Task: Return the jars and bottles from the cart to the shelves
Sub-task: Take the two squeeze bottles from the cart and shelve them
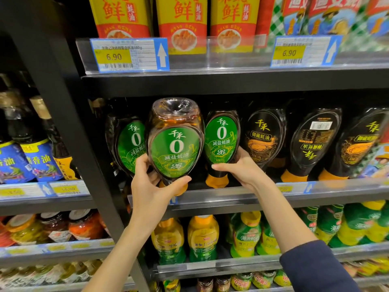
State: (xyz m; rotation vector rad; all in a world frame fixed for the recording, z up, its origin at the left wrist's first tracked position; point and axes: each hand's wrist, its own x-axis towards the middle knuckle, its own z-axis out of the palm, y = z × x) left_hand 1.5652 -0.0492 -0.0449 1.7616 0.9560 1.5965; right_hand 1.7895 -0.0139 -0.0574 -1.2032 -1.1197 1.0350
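Left hand (153,186) up close, clamped round the narrow neck of the green-label oyster sauce bottle (175,144), cap-down at the shelf (231,194) edge. Right hand (242,171) steadying its shelved neighbour bottle (221,142). Glossy, probably slippery and bottom-heavy; best gripped low.

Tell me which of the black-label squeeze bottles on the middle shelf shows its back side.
The middle black-label bottle: it shows a white barcode sticker and upside-down writing, while its neighbours, the left one and the right one, show gold front labels.
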